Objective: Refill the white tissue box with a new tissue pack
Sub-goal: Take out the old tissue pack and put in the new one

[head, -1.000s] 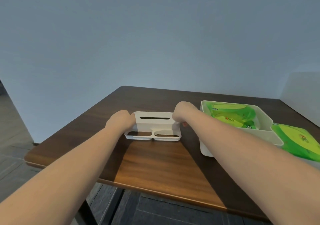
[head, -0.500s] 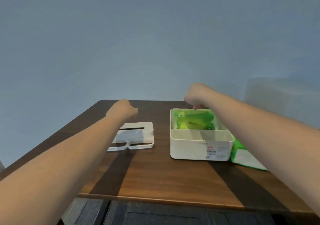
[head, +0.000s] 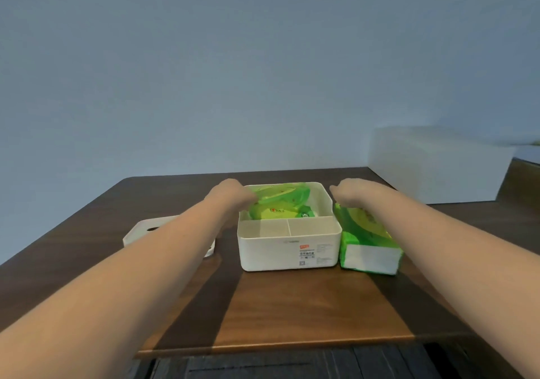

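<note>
The white tissue box [head: 268,253] stands open at the middle of the table, with a crumpled green wrapper [head: 280,203] in its far compartment and two bare small compartments in front. My left hand [head: 230,194] reaches over the box's left rim, fingers closed on the wrapper's left edge. A full green tissue pack [head: 362,232] lies against the box's right wall. My right hand [head: 356,196] hovers over the pack's far end with curled fingers; blur hides whether it grips. The box's white lid [head: 137,232] lies to the left, partly hidden by my left forearm.
The dark wooden table [head: 292,305] ends close to me at its front edge. A large white block [head: 432,165] stands at the back right corner against the grey wall.
The view has swung so the box is centred. My left hand moved from above the lid to the wrapper in the box. My right hand moved from the box's far rim to above the pack.
</note>
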Tool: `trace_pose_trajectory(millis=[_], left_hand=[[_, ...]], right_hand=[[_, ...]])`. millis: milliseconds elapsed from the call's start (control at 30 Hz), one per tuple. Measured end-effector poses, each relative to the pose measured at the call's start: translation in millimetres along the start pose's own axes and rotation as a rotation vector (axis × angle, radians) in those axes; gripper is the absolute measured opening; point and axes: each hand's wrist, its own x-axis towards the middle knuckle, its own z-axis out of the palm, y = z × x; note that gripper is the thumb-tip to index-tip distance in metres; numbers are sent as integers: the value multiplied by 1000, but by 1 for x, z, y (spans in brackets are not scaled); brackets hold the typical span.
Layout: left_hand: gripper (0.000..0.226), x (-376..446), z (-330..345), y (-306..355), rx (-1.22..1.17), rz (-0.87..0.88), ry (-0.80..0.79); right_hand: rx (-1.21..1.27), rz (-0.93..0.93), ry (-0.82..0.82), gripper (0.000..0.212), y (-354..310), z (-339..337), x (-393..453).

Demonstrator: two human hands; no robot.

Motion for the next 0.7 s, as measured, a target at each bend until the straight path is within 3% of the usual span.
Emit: trace_pose_trajectory(millis=[133, 267, 533, 700], left_hand=[[12, 3, -3, 1, -107, 10, 71], [13, 8, -10, 1, -373, 55, 165], [33, 10, -24, 2, -687, 89, 329], [33, 21, -29, -3, -763, 36, 413]], right_hand=[[-39, 25, -51, 44, 8, 8, 8], [-60, 69, -154, 63, 17, 19, 11], [49, 116, -158, 100, 29, 28, 22], [154, 128, -60, 104, 32, 36, 28]])
